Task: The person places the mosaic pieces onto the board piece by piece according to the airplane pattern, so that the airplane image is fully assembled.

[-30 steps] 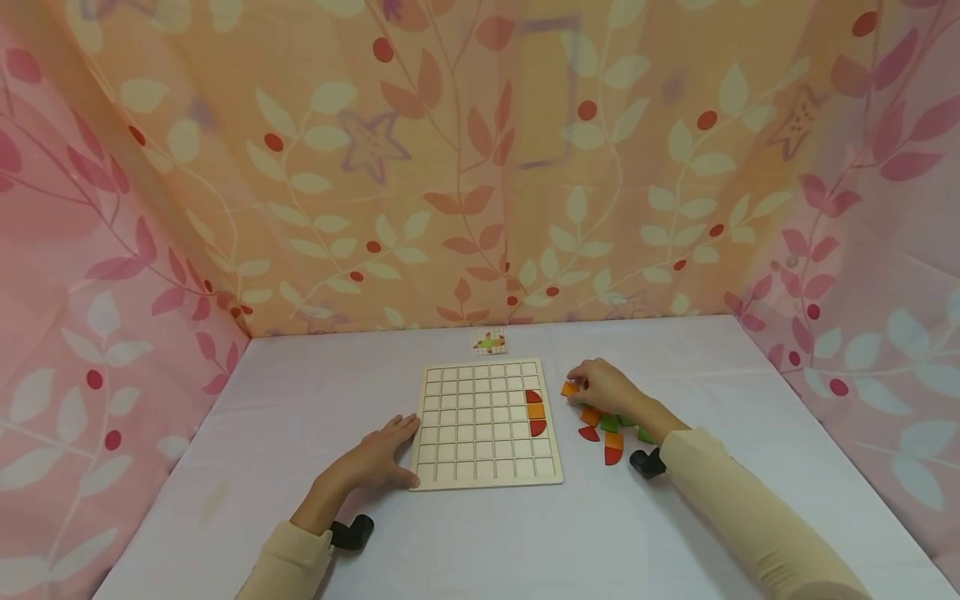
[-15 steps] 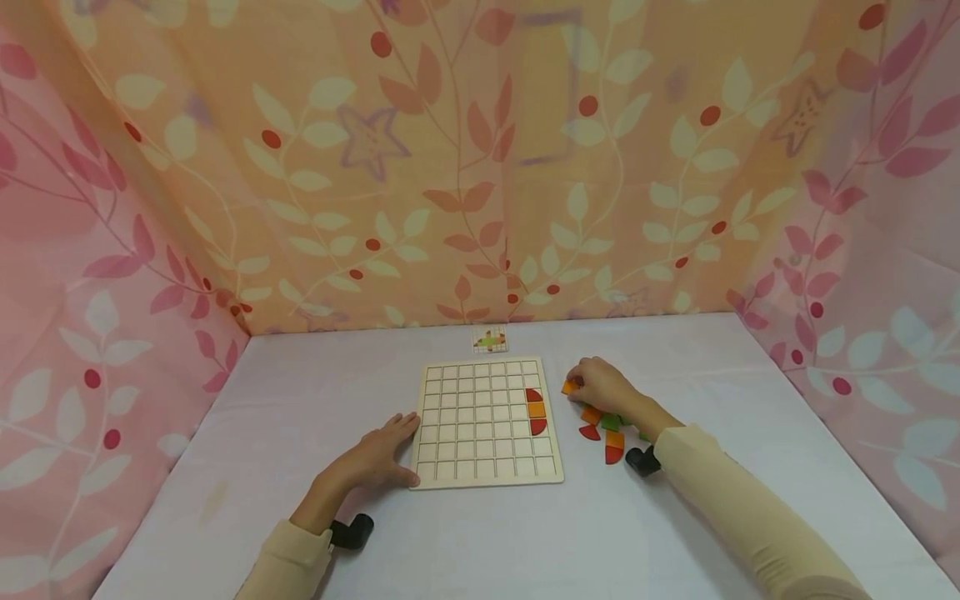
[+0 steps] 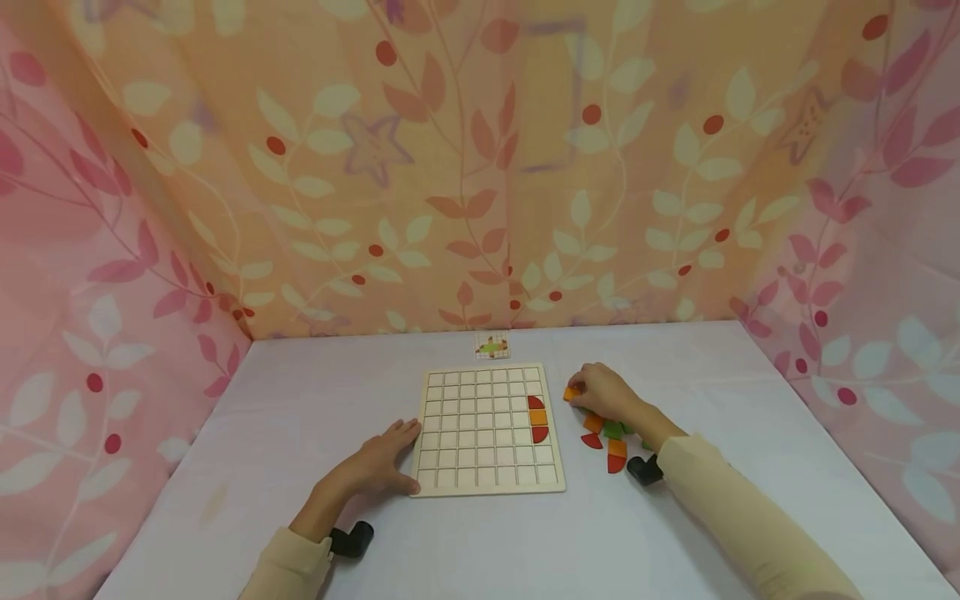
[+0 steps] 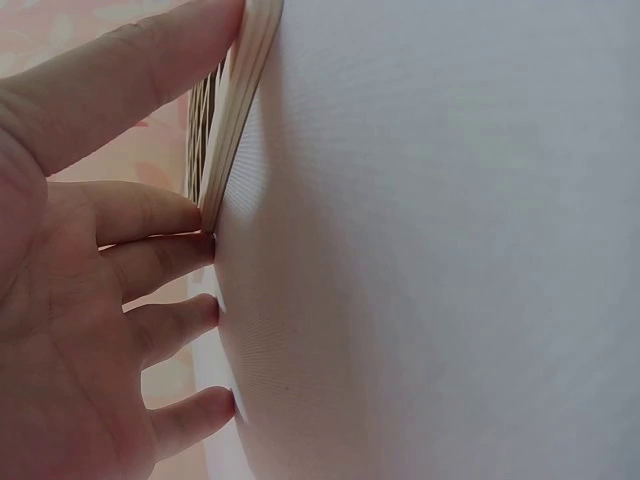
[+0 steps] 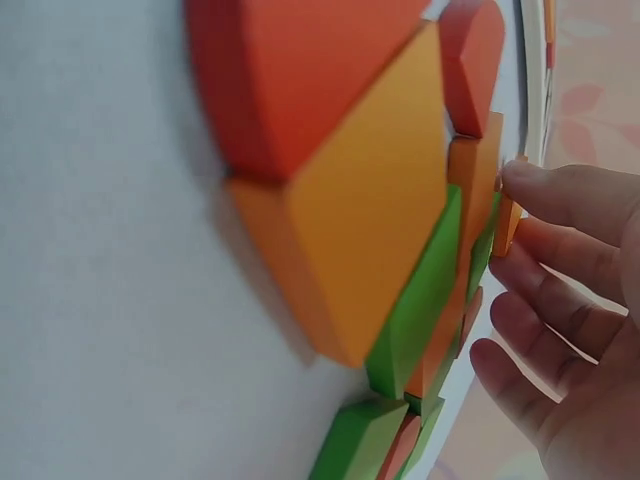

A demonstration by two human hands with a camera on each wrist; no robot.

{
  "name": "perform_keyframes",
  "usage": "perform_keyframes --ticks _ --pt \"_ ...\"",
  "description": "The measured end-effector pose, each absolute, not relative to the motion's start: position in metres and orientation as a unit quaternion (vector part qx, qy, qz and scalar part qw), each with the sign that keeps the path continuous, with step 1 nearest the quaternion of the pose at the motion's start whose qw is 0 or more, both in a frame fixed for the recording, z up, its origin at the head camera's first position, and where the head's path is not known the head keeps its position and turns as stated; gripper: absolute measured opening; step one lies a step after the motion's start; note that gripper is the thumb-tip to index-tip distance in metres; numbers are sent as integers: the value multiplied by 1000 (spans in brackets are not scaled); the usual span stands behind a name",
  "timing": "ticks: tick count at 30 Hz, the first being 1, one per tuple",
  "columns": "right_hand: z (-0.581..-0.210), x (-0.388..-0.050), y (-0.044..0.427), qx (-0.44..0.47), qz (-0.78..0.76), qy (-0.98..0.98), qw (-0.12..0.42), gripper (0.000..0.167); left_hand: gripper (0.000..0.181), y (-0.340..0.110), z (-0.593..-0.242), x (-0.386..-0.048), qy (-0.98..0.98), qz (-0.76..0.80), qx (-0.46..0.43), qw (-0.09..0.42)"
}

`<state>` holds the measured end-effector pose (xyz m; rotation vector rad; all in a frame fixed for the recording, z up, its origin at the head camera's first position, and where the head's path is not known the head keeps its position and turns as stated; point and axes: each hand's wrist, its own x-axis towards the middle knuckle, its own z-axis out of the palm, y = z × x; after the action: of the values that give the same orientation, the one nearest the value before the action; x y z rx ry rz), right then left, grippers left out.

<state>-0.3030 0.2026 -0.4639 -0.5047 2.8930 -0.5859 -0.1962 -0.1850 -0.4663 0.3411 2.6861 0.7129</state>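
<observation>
A pale wooden grid board [image 3: 476, 435] lies on the table. In its right-hand column sit an orange square tile [image 3: 538, 417] and two red rounded tiles, one above it and one below. My left hand [image 3: 375, 462] rests at the board's left edge, thumb and fingers spread; in the left wrist view the thumb and a fingertip touch the board's side [image 4: 240, 110]. My right hand [image 3: 606, 392] pinches an orange tile [image 5: 509, 225] between thumb and fingers, right of the board. Under and beside that hand lie several loose red, orange and green tiles [image 3: 612, 430], partly hidden by it.
Behind the board lies a small pattern card [image 3: 492, 345] with a coloured figure on a grid. A white cloth covers the table [image 3: 465, 550]. Patterned curtains [image 3: 465, 167] stand at the back and both sides.
The view shifts slightly with the head. Both hands stay nearly where they were, the right one at the same orange tile; the tiles on the board are the same.
</observation>
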Motion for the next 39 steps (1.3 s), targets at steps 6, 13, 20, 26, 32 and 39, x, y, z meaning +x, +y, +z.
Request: perform_keyframes --ticks 6,13,20,26,32,39 --pt "-461 -301 204 -171 -222 958 61 30 97 -184 -466 -194 946 251 122 162" --pt "-459 -298 204 -174 -254 950 60 28 97 -184 -465 -192 945 253 130 159" --pt "-456 -294 202 -181 -277 942 51 27 97 -183 -463 -192 946 252 127 158" --pt "-455 -290 197 -186 -298 935 51 27 96 -184 -462 -192 945 252 135 161" --pt "-455 -288 190 -206 -299 931 34 27 97 -184 -464 -195 947 245 132 159" --pt "-453 -286 179 -208 -293 933 39 27 97 -184 -467 -196 948 244 129 158"
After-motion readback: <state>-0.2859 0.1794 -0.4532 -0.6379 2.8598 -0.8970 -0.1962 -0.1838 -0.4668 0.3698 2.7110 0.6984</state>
